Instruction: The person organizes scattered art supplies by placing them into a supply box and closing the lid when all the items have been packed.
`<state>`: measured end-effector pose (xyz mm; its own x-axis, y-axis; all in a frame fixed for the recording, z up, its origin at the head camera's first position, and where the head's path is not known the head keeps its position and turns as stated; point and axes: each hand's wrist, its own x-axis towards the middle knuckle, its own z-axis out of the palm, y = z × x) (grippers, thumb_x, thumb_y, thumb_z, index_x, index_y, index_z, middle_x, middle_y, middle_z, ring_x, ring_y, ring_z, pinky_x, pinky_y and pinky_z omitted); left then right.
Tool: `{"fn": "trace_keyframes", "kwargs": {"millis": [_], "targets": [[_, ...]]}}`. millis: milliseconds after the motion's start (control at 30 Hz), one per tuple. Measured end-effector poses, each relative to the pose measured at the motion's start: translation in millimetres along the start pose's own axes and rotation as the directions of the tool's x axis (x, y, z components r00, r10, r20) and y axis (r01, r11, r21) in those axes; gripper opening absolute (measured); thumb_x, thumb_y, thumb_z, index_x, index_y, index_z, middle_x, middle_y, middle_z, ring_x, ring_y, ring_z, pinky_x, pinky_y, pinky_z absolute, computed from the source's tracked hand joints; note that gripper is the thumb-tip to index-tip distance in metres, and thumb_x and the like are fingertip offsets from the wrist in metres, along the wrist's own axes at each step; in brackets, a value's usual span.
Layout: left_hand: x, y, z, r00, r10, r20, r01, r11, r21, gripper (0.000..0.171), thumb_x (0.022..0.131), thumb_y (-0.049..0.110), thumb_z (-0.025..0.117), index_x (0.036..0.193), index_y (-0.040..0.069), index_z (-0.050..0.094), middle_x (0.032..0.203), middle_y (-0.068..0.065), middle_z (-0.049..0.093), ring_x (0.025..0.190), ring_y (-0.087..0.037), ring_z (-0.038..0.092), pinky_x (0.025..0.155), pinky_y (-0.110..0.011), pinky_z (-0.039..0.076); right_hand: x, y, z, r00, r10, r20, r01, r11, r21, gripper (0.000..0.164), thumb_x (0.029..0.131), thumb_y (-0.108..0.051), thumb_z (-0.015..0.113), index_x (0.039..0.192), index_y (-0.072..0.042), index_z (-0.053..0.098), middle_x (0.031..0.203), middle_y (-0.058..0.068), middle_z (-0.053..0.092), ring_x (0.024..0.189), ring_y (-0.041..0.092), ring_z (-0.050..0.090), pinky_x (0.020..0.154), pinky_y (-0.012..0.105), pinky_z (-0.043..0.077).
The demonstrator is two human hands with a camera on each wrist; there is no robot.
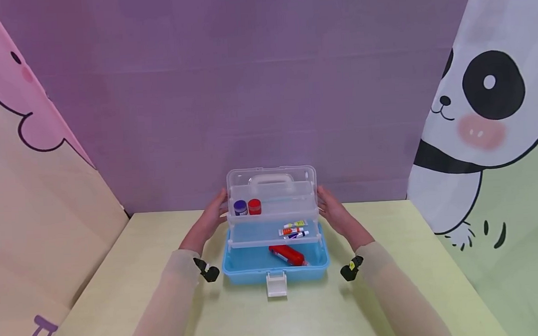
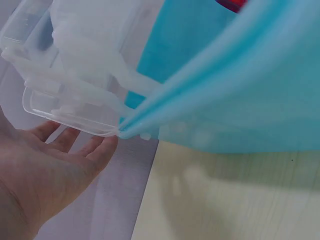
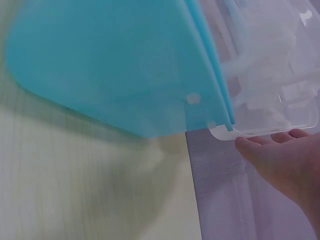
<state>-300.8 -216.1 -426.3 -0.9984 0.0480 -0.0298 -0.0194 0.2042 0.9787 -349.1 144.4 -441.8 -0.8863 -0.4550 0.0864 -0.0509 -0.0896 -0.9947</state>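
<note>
A light blue toolbox (image 1: 246, 277) stands on the table with its clear lid (image 1: 271, 172) raised and two clear trays stepped up inside. In the upper tray (image 1: 288, 203) are a blue-capped jar (image 1: 240, 208) and a red-capped jar (image 1: 254, 206). Three small paint tubes (image 1: 294, 231) lie in the lower tray (image 1: 254, 234). Down in the base is a red bottle (image 1: 288, 255) on its side. My left hand (image 1: 211, 216) touches the lid's left edge with extended fingers. Against the right edge, my right hand (image 1: 336, 216) does likewise, its fingertips partly behind the lid.
A white latch (image 1: 276, 284) hangs from the box front. The pale wooden table (image 1: 155, 253) extends on both sides. Behind the box rises a purple backdrop (image 1: 266, 98), with a panda panel (image 1: 469, 104) at right and a pink cartoon panel (image 1: 22, 98) at left.
</note>
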Motion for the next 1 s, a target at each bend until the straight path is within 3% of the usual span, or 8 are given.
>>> {"fn": "trace_keyframes", "kwargs": {"millis": [167, 333, 467, 567, 767, 1000], "targets": [[-5.1, 3.4, -0.6, 1.0, 0.028, -0.009, -0.027, 0.999, 0.028, 0.088, 0.089, 0.076, 0.025, 0.155, 0.017, 0.022, 0.157, -0.011, 0.022, 0.14, -0.039, 0.027, 0.11, -0.056, 0.023, -2, 0, 2, 0.999, -0.026, -0.027, 0.026, 1.0, 0.005, 0.068, 0.104, -0.048, 0.031, 0.152, -0.003, 0.012, 0.156, 0.02, 0.016, 0.143, 0.04, 0.017, 0.115, 0.051, 0.014], [-9.5, 7.6, -0.3, 0.999, 0.047, -0.019, -0.046, 0.998, 0.042, 0.087, 0.091, 0.074, 0.024, 0.155, 0.014, 0.021, 0.157, -0.015, 0.022, 0.14, -0.041, 0.027, 0.112, -0.056, 0.02, -7, -6, 5, 0.996, -0.069, -0.064, 0.064, 0.995, -0.075, 0.063, 0.104, -0.046, 0.031, 0.144, 0.001, 0.022, 0.148, 0.021, 0.026, 0.141, 0.039, 0.023, 0.114, 0.054, 0.012], [-16.2, 17.1, 2.3, 0.999, 0.042, -0.007, -0.041, 0.998, 0.041, 0.077, 0.098, 0.063, 0.022, 0.156, 0.012, 0.016, 0.158, -0.016, 0.019, 0.141, -0.04, 0.025, 0.113, -0.056, 0.018, -7, -6, 7, 0.991, -0.091, -0.102, 0.081, 0.992, -0.098, 0.062, 0.103, -0.048, 0.034, 0.14, 0.001, 0.027, 0.142, 0.02, 0.031, 0.139, 0.037, 0.027, 0.114, 0.054, 0.013], [-18.0, 17.1, 2.7, 0.999, 0.041, 0.001, -0.041, 0.999, 0.03, 0.072, 0.101, 0.058, 0.022, 0.156, 0.013, 0.013, 0.158, -0.016, 0.017, 0.141, -0.04, 0.024, 0.113, -0.056, 0.016, -7, -1, 7, 0.987, -0.099, -0.125, 0.085, 0.99, -0.113, 0.064, 0.102, -0.051, 0.036, 0.14, 0.0, 0.03, 0.14, 0.018, 0.034, 0.138, 0.035, 0.028, 0.114, 0.053, 0.015], [-17.1, 6.8, 2.0, 0.998, 0.066, -0.023, -0.065, 0.998, 0.017, 0.078, 0.097, 0.065, 0.025, 0.156, 0.014, 0.015, 0.158, -0.015, 0.02, 0.14, -0.04, 0.026, 0.113, -0.056, 0.017, -16, -3, 10, 0.985, -0.088, -0.15, 0.065, 0.986, -0.155, 0.057, 0.104, -0.046, 0.035, 0.142, -0.003, 0.032, 0.138, 0.015, 0.037, 0.134, 0.032, 0.032, 0.114, 0.052, 0.016], [-23.2, 9.1, 6.3, 0.995, 0.086, -0.043, -0.086, 0.996, -0.011, 0.076, 0.099, 0.062, 0.023, 0.153, 0.009, 0.017, 0.156, -0.018, 0.023, 0.14, -0.04, 0.027, 0.112, -0.054, 0.022, -22, -3, 10, 0.981, -0.126, -0.148, 0.102, 0.981, -0.164, 0.05, 0.106, -0.033, 0.035, 0.139, 0.004, 0.031, 0.139, 0.022, 0.037, 0.137, 0.036, 0.03, 0.114, 0.052, 0.019]]}}
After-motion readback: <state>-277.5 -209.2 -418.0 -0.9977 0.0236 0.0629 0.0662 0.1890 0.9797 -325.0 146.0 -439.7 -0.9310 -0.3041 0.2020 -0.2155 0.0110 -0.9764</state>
